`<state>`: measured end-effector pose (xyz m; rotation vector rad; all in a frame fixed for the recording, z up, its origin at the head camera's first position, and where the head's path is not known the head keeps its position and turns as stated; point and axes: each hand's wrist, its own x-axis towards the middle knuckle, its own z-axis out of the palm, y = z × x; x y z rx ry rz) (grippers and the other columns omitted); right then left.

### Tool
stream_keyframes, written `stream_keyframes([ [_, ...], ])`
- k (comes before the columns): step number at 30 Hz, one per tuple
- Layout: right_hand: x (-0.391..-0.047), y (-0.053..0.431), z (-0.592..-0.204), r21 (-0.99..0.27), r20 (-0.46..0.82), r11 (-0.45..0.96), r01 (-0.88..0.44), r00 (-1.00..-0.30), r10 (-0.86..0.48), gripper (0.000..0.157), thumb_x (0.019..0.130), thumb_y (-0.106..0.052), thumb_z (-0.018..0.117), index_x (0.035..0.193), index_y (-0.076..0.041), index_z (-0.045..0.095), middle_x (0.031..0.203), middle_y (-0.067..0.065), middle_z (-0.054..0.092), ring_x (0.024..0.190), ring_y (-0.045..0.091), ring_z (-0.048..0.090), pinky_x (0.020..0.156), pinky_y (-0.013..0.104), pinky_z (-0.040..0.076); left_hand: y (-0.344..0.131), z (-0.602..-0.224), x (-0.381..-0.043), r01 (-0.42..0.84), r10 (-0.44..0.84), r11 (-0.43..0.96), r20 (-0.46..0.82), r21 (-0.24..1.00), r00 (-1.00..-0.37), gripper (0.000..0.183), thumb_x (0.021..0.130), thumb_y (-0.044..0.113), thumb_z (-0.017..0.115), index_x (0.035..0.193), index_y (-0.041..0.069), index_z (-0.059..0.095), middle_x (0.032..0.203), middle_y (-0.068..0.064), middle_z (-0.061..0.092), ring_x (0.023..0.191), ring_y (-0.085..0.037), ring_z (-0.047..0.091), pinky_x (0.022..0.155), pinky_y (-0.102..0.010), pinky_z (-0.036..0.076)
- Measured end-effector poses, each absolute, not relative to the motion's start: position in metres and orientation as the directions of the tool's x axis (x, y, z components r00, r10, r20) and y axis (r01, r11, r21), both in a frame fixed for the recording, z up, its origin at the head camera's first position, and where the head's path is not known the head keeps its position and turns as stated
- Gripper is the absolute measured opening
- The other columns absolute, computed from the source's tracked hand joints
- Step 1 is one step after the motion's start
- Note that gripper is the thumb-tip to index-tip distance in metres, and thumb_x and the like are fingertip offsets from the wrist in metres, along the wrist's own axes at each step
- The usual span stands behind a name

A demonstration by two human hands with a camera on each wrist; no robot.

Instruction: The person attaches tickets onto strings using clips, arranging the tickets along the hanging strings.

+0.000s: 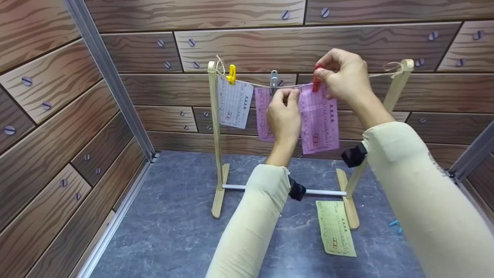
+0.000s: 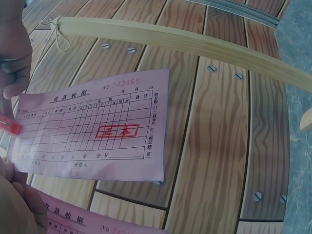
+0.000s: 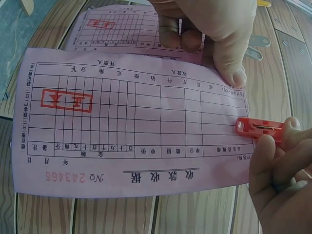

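Observation:
In the head view, a pink receipt slip [image 1: 319,119] hangs at the string [image 1: 254,83], its long side upright. My right hand [image 1: 345,77] pinches a red clothespin [image 1: 316,79], whose jaws sit over the slip's top edge. My left hand [image 1: 285,114] pinches the same slip's upper left corner between thumb and fingers. Behind the left hand hangs a second pink slip [image 1: 263,116] under a grey clothespin [image 1: 274,79]. In the right wrist view, the red clothespin [image 3: 261,129] overlaps the printed slip's [image 3: 161,122] edge.
A white slip [image 1: 234,102] hangs under a yellow clothespin [image 1: 231,74] by the left wooden post [image 1: 215,127]. The string runs to the right post [image 1: 399,85]. A yellow-green slip [image 1: 335,227] lies on the grey tabletop [image 1: 173,220], with a small blue object [image 1: 394,223] farther right.

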<state>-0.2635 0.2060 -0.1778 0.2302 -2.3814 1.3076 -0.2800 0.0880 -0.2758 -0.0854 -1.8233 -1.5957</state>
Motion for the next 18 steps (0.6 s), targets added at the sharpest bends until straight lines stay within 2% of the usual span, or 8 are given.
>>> stream_keyframes([
  [5, -0.263, 0.21, -0.178, -0.782, 0.338, 0.562, -0.269, -0.941, 0.02, 0.014, 0.097, -0.011, 0.067, 0.108, -0.003, 0.063, 0.092, 0.004, 0.07, 0.069, 0.016, 0.064, 0.051, 0.027, 0.055, 0.087, -0.275, -0.279, 0.481, -0.379, 0.235, 0.536, 0.844, -0.754, 0.014, 0.095, 0.025, 0.071, 0.09, 0.012, 0.071, 0.075, 0.007, 0.065, 0.066, -0.009, 0.055, 0.063, -0.025, 0.042],
  [10, -0.261, 0.213, -0.182, -0.789, 0.3, 0.564, -0.244, -0.954, 0.008, 0.025, 0.098, -0.016, 0.068, 0.117, -0.001, 0.061, 0.102, 0.007, 0.067, 0.08, 0.017, 0.062, 0.056, 0.031, 0.058, 0.086, -0.276, -0.279, 0.482, -0.369, 0.23, 0.534, 0.846, -0.761, 0.013, 0.095, 0.025, 0.071, 0.09, 0.013, 0.071, 0.074, 0.008, 0.064, 0.065, -0.008, 0.054, 0.061, -0.025, 0.042],
  [14, -0.258, 0.215, -0.186, -0.804, 0.303, 0.531, -0.266, -0.953, -0.018, 0.03, 0.097, -0.018, 0.069, 0.12, -0.001, 0.062, 0.104, 0.009, 0.068, 0.072, 0.016, 0.063, 0.054, 0.032, 0.057, 0.085, -0.279, -0.28, 0.471, -0.37, 0.231, 0.525, 0.851, -0.766, 0.013, 0.095, 0.026, 0.071, 0.091, 0.014, 0.072, 0.074, 0.01, 0.064, 0.065, -0.007, 0.054, 0.061, -0.024, 0.042],
  [18, -0.254, 0.217, -0.192, -0.792, 0.318, 0.533, -0.3, -0.946, -0.06, 0.036, 0.097, -0.017, 0.068, 0.128, 0.001, 0.061, 0.111, 0.017, 0.067, 0.062, 0.016, 0.062, 0.05, 0.032, 0.056, 0.084, -0.283, -0.28, 0.458, -0.373, 0.248, 0.52, 0.854, -0.769, 0.016, 0.095, 0.028, 0.071, 0.09, 0.013, 0.071, 0.075, 0.008, 0.063, 0.067, -0.009, 0.055, 0.062, -0.026, 0.043],
])
